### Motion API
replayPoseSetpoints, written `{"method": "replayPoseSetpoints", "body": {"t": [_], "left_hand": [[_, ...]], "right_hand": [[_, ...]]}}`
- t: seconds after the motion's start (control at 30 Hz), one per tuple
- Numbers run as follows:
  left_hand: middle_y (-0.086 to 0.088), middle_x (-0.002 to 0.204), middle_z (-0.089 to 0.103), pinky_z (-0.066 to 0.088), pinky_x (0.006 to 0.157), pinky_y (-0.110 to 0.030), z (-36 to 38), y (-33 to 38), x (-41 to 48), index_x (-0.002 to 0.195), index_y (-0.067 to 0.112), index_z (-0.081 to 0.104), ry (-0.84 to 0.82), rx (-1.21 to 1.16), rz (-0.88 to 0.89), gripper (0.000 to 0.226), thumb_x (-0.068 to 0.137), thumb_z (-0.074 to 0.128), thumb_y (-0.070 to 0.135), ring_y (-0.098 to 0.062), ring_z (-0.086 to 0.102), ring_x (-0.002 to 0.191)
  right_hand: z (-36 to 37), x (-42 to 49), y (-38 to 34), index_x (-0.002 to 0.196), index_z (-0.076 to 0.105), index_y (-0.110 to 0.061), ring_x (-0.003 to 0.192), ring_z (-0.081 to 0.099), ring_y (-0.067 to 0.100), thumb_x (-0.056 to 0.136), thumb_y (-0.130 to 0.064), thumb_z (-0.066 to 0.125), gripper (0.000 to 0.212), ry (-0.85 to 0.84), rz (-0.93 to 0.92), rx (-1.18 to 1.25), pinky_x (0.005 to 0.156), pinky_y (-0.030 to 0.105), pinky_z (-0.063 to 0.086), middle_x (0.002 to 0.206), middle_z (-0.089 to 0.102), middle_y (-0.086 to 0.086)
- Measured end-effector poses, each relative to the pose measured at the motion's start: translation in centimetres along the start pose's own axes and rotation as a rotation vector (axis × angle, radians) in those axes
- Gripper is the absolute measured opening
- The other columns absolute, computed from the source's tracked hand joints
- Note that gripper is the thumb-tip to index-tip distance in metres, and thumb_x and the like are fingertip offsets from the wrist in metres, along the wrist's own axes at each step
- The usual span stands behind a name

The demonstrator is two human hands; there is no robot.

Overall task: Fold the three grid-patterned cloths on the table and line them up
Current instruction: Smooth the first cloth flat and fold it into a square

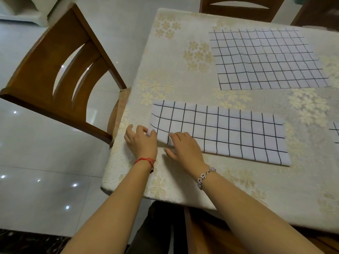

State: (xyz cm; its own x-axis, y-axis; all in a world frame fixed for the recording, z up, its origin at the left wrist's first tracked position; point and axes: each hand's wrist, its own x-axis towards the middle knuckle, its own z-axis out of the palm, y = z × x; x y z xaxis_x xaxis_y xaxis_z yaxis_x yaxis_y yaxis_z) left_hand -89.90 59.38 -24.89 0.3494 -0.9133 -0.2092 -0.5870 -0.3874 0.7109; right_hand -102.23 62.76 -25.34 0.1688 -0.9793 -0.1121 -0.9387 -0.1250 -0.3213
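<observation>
A white cloth with a black grid (pixel 229 131) lies folded into a long strip near the table's front edge. My left hand (pixel 141 142) pinches its near left corner, which is lifted a little off the table. My right hand (pixel 183 145) rests on the strip's near left edge, its thumb tucked by the fold. A second grid cloth (pixel 266 59) lies spread flat farther back. A sliver of a third grid cloth (pixel 336 132) shows at the right frame edge.
The table (pixel 183 180) wears a cream cloth with gold flowers. A wooden chair (pixel 60 70) stands at the left side, two more chair backs (pixel 238 8) at the far end. Glossy tile floor lies to the left.
</observation>
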Motion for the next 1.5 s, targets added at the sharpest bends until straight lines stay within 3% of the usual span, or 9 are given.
{"method": "replayPoseSetpoints", "body": {"t": [0.1,0.2,0.37,0.6,0.7,0.8,0.9,1.27,1.5], "left_hand": [[-0.007,0.109,0.05,0.046,0.072,-0.023,-0.6,1.5,-0.5,0.086,0.013,0.049,-0.025,-0.164,0.003,0.012,0.087,0.059,0.018,-0.02,0.052,0.083],[0.005,0.075,0.047,0.038,0.056,-0.017,-0.9,2.7,-0.8,0.09,0.011,0.046,-0.04,-0.265,-0.033,0.011,0.087,0.057,0.009,-0.019,0.049,0.07],[-0.003,0.098,0.052,0.052,0.077,-0.038,-0.9,3.6,-0.9,0.117,0.012,0.044,-0.084,-0.318,-0.032,0.034,0.086,0.055,0.004,-0.029,0.059,0.088],[-0.002,0.09,0.059,0.054,0.072,-0.039,-0.6,4.5,0.5,0.136,0.011,0.032,-0.226,-0.389,-0.142,0.058,0.086,0.059,0.023,-0.022,0.058,0.083],[-0.014,0.105,0.058,0.052,0.05,-0.03,-0.5,5.0,2.4,0.126,0.003,0.044,-0.337,-0.436,-0.338,0.053,0.085,0.058,0.033,-0.025,0.057,0.087],[-0.012,0.082,0.054,0.045,0.039,-0.022,-0.5,5.4,3.5,0.095,0.003,0.056,-0.408,-0.421,-0.413,0.024,0.085,0.057,0.025,-0.024,0.054,0.068],[-0.009,0.07,0.048,0.043,0.042,-0.02,-0.2,5.8,3.7,0.085,0.005,0.058,-0.39,-0.365,-0.318,0.007,0.086,0.053,0.01,-0.018,0.046,0.058],[0.005,0.063,0.049,0.047,0.07,-0.032,3.9,9.4,-0.5,0.12,0.016,0.049,-0.429,-0.159,0.203,0.038,0.083,0.054,0.01,-0.013,0.05,0.062],[0.008,0.069,0.049,0.047,0.076,-0.035,6.4,10.3,-2.8,0.126,0.019,0.047,-0.46,-0.03,0.309,0.042,0.09,0.052,0.04,-0.02,0.055,0.077]], "right_hand": [[0.1,0.3,-1.0,0.103,0.057,-0.007,0.086,0.052,0.026,0.082,-0.038,0.062,0.038,0.089,0.009,0.005,0.063,0.032,0.039,0.097,0.058,0.009],[0.2,0.6,-1.8,0.083,0.056,-0.008,0.065,0.052,0.023,0.072,-0.038,0.073,0.036,0.165,0.043,-0.031,0.048,0.028,0.029,0.075,0.054,0.007],[-0.2,1.0,-2.3,0.072,0.054,-0.011,0.048,0.048,0.019,0.069,-0.034,0.075,0.031,0.199,0.125,-0.133,0.045,0.024,0.024,0.061,0.054,0.003],[-1.0,0.1,-2.0,0.09,0.057,-0.009,0.073,0.057,0.028,0.095,-0.014,0.036,0.022,0.043,0.158,-0.067,0.045,0.027,0.015,0.086,0.065,0.008],[-1.1,-0.6,-2.0,0.088,0.057,-0.008,0.07,0.055,0.029,0.093,-0.01,0.039,0.019,0.039,0.165,-0.04,0.044,0.026,0.011,0.082,0.064,0.009],[-1.0,-1.3,-1.8,0.086,0.06,-0.008,0.065,0.056,0.027,0.094,-0.013,0.041,0.021,0.096,0.194,0.015,0.043,0.024,0.012,0.075,0.064,0.008],[-1.0,-1.9,-1.6,0.085,0.06,-0.01,0.059,0.048,0.022,0.096,-0.02,0.037,0.027,0.098,0.238,0.077,0.043,0.024,0.019,0.073,0.062,0.006],[-3.1,-4.3,-0.3,0.076,0.044,-0.017,0.055,0.048,0.018,0.097,-0.043,0.038,0.033,0.195,0.48,0.28,0.042,0.025,0.023,0.064,0.055,0.002],[-1.9,-5.5,2.9,0.07,0.059,-0.009,0.061,0.061,0.019,0.096,-0.029,0.04,0.038,0.241,0.741,0.607,0.056,0.033,0.049,0.068,0.067,0.004]]}}
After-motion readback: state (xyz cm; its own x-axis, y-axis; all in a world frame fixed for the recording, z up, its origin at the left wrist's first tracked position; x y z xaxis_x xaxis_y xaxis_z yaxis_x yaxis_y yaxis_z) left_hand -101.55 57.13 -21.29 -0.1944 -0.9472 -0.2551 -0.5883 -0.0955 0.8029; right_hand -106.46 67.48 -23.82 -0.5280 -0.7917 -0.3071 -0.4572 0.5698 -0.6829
